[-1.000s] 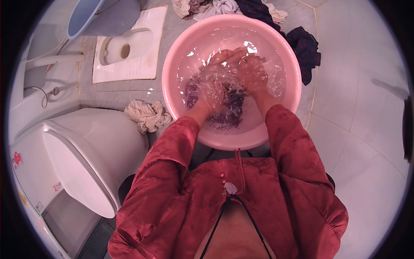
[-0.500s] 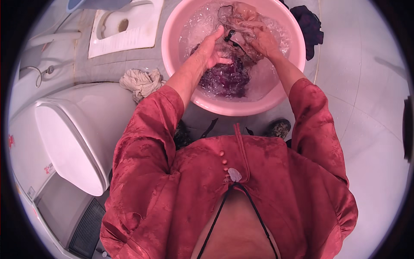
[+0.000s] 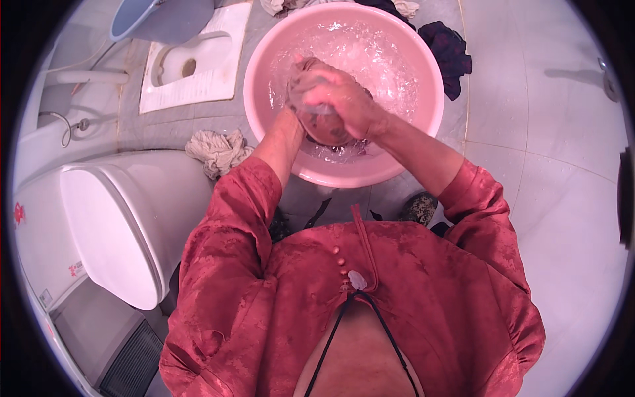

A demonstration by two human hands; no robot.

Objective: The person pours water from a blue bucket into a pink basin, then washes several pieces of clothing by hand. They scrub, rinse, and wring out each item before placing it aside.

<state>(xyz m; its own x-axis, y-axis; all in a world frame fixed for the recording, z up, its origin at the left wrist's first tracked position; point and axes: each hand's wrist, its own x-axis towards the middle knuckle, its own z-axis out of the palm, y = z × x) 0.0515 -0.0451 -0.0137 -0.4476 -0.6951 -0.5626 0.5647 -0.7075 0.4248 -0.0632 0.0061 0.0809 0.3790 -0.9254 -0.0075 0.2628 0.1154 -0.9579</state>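
Note:
Above the water in a large pink basin (image 3: pixel 254 92), I hold a wet, sheer brownish garment (image 3: pixel 325 129) with dark spots. It is bunched up between my two hands, and its lower part bulges out toward me. My right hand (image 3: pixel 350 102) is closed around the bundle from the right, slightly blurred. My left hand (image 3: pixel 296 106) presses in from the left, partly covered by the thin fabric, its fingers mostly hidden. Something dark shows in the rippling water beneath the bundle.
Left of the basin lies a crumpled beige cloth (image 3: pixel 218 152), near a white toilet (image 3: pixel 112 231). Farther off are a squat toilet (image 3: pixel 221 66) and a blue-grey bucket (image 3: pixel 162 23). Dark clothing (image 3: pixel 444 56) lies on the tiles at the basin's right.
My hands have come together and lifted the sheer garment out of the water into a bunch. My left hand was open before. The dark purple cloth is now mostly hidden.

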